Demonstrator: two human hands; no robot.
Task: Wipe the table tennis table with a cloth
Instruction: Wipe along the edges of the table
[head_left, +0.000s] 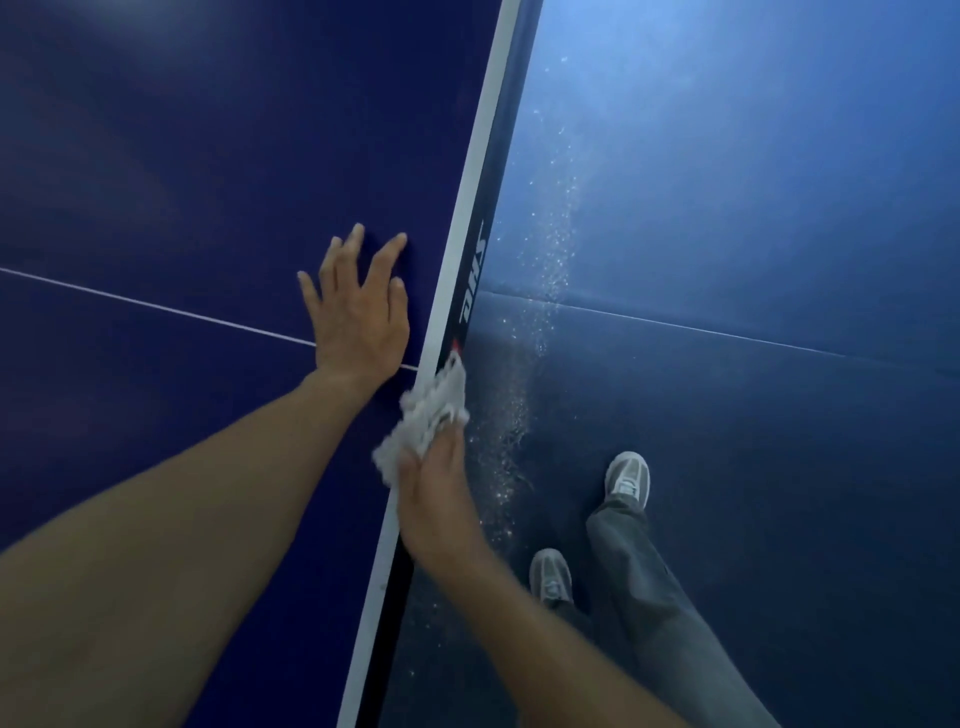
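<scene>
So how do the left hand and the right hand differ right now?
The left hand lies flat with fingers spread on top of the table tennis table; the right hand is at its side edge. The left hand holds nothing; the right hand holds a white cloth against that edge. Both are bare and close to the white border line.

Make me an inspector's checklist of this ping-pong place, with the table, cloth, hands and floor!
Surface: dark blue table tennis table, white edge line, thin centre line.
Job's things: white cloth bunched against the table's side edge.
Clutter: nothing seen.
Hands: left hand flat on the tabletop; right hand holds the cloth at the edge.
Cables: nothing seen.
Surroundings: blue floor with pale specks; person's grey shoes and trousers.
</scene>
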